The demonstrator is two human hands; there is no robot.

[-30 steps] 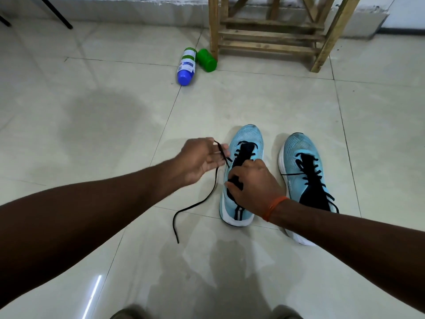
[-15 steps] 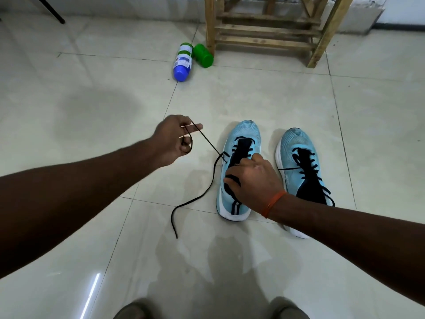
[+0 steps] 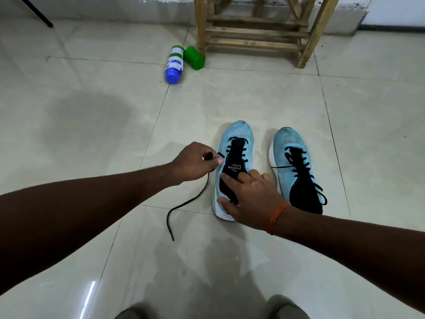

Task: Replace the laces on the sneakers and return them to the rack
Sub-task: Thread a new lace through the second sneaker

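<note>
Two light blue sneakers with black tongues stand side by side on the tiled floor. My left hand (image 3: 195,163) pinches a black lace (image 3: 190,200) just left of the left sneaker (image 3: 239,134); the lace runs from the eyelets through my fingers and trails down onto the floor. My right hand (image 3: 250,199) rests on the left sneaker's heel end, forefinger stretched along the tongue and thumb against the white sole. The right sneaker (image 3: 289,143) is laced in black, with a loose end sticking out to its left.
A wooden rack (image 3: 255,35) stands against the far wall. Beside its left leg lie a white and blue bottle (image 3: 174,65) and a green container (image 3: 194,58). A dark leg of some stand (image 3: 38,13) crosses the top left corner. My knees show at the bottom edge.
My left hand has come back in toward the left sneaker after pulling the lace out to the left. My right hand has slid back toward the heel and its fingers have straightened.
</note>
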